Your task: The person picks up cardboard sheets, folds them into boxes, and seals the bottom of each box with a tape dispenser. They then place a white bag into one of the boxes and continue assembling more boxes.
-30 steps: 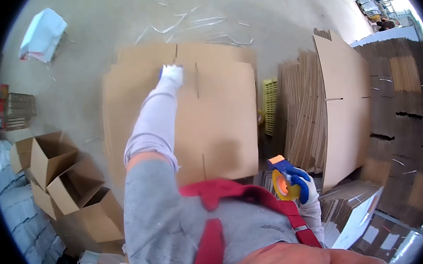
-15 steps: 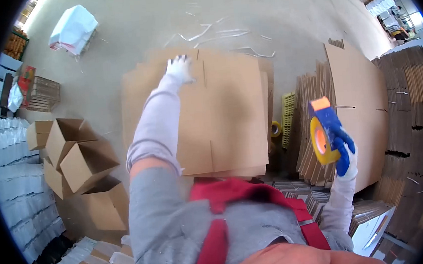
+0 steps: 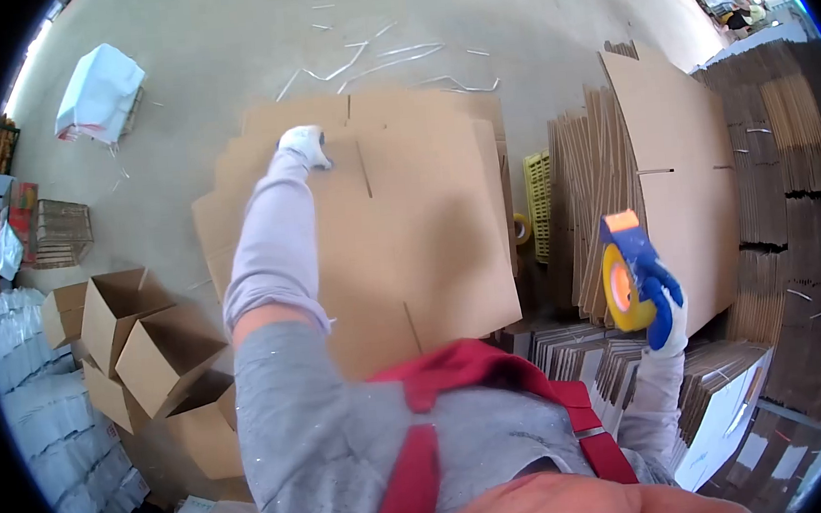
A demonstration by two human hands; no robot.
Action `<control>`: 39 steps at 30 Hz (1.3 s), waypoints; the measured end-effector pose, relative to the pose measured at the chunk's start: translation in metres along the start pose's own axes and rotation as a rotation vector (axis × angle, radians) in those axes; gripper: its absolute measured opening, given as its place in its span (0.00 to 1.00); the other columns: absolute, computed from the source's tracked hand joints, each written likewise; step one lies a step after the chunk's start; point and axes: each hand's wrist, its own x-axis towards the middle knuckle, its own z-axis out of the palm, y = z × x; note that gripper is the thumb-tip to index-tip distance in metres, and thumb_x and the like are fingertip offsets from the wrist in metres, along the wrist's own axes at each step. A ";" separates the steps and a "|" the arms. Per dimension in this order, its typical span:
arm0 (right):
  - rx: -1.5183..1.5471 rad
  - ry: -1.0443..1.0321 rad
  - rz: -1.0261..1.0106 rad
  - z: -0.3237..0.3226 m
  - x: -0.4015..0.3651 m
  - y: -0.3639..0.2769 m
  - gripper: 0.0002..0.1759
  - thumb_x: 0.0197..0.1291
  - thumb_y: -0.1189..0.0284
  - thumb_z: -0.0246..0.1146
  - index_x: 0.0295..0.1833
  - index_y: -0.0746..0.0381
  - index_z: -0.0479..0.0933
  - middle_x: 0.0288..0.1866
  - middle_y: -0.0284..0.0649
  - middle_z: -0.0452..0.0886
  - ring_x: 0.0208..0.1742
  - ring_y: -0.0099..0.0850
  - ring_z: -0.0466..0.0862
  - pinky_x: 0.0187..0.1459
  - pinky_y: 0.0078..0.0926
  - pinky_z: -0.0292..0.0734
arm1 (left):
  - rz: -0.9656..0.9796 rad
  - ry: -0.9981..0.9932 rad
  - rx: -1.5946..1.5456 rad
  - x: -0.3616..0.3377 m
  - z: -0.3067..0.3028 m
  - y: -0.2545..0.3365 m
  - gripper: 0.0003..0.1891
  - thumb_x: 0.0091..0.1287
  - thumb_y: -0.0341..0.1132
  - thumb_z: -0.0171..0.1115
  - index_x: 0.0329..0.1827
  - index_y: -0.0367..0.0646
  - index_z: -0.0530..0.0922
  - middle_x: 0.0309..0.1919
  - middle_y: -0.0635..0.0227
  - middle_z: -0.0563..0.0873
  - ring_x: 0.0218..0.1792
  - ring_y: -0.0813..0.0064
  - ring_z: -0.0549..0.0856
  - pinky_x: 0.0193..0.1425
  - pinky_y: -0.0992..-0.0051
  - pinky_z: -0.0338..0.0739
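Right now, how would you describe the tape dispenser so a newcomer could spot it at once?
Find the large upright cardboard sheet right of the flat cardboard stack. In front of its left part, the gloved right hand grips the tape dispenser. Unlike the yellow roll beside the stack, it has a visible blue body and orange tip.

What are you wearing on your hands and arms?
My left hand and right hand wear white gloves with blue on the finger side. Pale lilac-grey sleeves cover my forearms; the left one bunches near the elbow, below a grey shirt.
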 end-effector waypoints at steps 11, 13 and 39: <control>-0.038 -0.370 -0.655 0.001 0.172 -0.167 0.16 0.62 0.71 0.57 0.53 0.66 0.76 0.48 0.39 0.81 0.47 0.25 0.80 0.51 0.23 0.73 | 0.356 0.259 -0.020 -0.327 -0.211 0.092 0.18 0.42 0.38 0.72 0.36 0.41 0.80 0.41 0.59 0.83 0.44 0.59 0.81 0.49 0.68 0.74; -0.657 -0.359 -0.936 0.053 0.138 -0.203 0.15 0.56 0.61 0.61 0.46 0.57 0.80 0.35 0.47 0.81 0.38 0.38 0.82 0.41 0.31 0.76 | 0.552 0.528 0.030 -0.349 -0.200 0.101 0.14 0.41 0.36 0.70 0.31 0.43 0.78 0.42 0.64 0.82 0.47 0.62 0.79 0.57 0.64 0.69; -0.878 -0.540 -1.258 0.229 0.157 -0.239 0.18 0.56 0.56 0.58 0.48 0.55 0.78 0.54 0.41 0.77 0.50 0.40 0.79 0.51 0.37 0.73 | 0.087 -0.335 -0.943 -0.310 -0.111 0.221 0.16 0.60 0.45 0.59 0.25 0.41 0.77 0.21 0.67 0.78 0.24 0.71 0.80 0.33 0.68 0.78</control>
